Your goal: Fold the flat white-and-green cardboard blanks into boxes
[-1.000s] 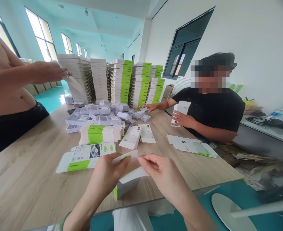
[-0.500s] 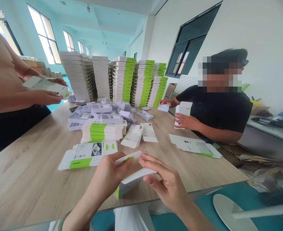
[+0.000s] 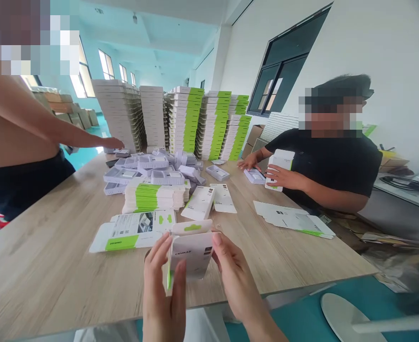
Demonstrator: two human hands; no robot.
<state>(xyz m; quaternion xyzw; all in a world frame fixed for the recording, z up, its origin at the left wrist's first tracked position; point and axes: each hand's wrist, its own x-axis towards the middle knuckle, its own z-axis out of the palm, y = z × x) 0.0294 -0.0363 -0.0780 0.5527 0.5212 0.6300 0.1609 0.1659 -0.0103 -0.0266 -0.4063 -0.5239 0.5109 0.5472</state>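
A white and green cardboard box (image 3: pixel 190 256) stands upright between my hands near the table's front edge. Its large printed face is towards me, and a flap with a green hang-hole shape rises behind its top. My left hand (image 3: pixel 162 280) grips the left side, thumb on the front and fingers along the edge. On the other side, my right hand (image 3: pixel 232 270) holds the right edge with its thumb near the top corner; its other fingers are partly hidden behind the box. Just beyond lies a flat, unfolded carton (image 3: pixel 131 231), close to my left fingertips.
A bundle of flat cartons (image 3: pixel 152 197) and a heap of pale plastic trays (image 3: pixel 152 164) lie ahead, before tall box stacks (image 3: pixel 188 123). At right, a co-worker (image 3: pixel 332 166) holds a box and touches a tray. Another person (image 3: pixel 20 118) reaches over from the left.
The box has turned so its printed face is towards me, and my hands have shifted to its sides. The left person's carton is gone from their hands; the right co-worker's tray is now on the table.
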